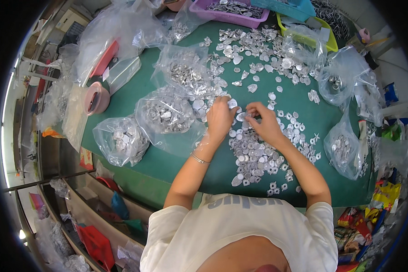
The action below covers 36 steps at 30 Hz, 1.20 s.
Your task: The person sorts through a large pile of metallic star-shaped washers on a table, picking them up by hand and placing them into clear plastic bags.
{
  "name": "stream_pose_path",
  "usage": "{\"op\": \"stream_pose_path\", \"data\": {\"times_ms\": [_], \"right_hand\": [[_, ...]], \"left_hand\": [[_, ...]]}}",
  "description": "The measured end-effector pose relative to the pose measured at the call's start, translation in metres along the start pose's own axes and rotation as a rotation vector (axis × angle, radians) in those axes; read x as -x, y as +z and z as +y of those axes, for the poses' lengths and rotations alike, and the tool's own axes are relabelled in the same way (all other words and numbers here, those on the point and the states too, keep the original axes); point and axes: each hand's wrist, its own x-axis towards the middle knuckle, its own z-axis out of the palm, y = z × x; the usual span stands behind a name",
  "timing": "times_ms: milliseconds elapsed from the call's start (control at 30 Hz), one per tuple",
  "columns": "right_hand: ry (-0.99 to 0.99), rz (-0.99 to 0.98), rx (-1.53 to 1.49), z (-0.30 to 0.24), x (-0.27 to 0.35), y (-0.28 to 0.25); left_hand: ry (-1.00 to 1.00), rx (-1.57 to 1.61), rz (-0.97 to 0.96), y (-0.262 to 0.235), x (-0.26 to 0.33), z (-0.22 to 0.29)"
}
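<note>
My left hand (220, 117) has its fingers curled downward and pinched, at the edge of the loose silver metal pieces; what sits in its fingertips is hidden. Close by, my right hand (264, 123) pinches a small flat silver metal piece (241, 117) between thumb and fingers. Below the hands spreads a dense heap of small silver metal pieces (254, 156), many of them round with scalloped rims. Left of my left wrist lies an open clear plastic bag (167, 113) of similar pieces, its loose film reaching my forearm.
More filled bags lie on the green table (177, 174): one at the near left (122, 141), one farther back (188, 72), another at right (342, 149). A pink cup (96, 98) stands left. Along the back sit a purple basket (231, 17) and a yellow-green basket (333, 43).
</note>
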Motion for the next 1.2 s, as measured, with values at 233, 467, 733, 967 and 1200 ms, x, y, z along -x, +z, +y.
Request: {"op": "stream_pose_path", "data": {"times_ms": [233, 467, 733, 967, 1200], "right_hand": [[0.284, 0.015, -0.425, 0.007, -0.004, -0.026], [-0.039, -0.089, -0.148, -0.017, -0.002, -0.015], [-0.261, 0.136, 0.238, 0.023, -0.125, -0.038], [-0.081, 0.293, 1.041, 0.095, -0.261, -0.070], [-0.090, 0.101, 1.031, 0.092, -0.242, -0.058]], "left_hand": [[-0.120, 0.642, -0.141, 0.001, -0.005, -0.015], [-0.903, 1.831, -0.536, -0.015, 0.026, 0.025], [-0.778, 2.214, -0.665, 0.001, 0.029, -0.007], [-0.974, 1.895, -0.402, -0.007, 0.028, 0.009], [-0.905, 2.010, -0.420, -0.003, 0.033, -0.003]]}}
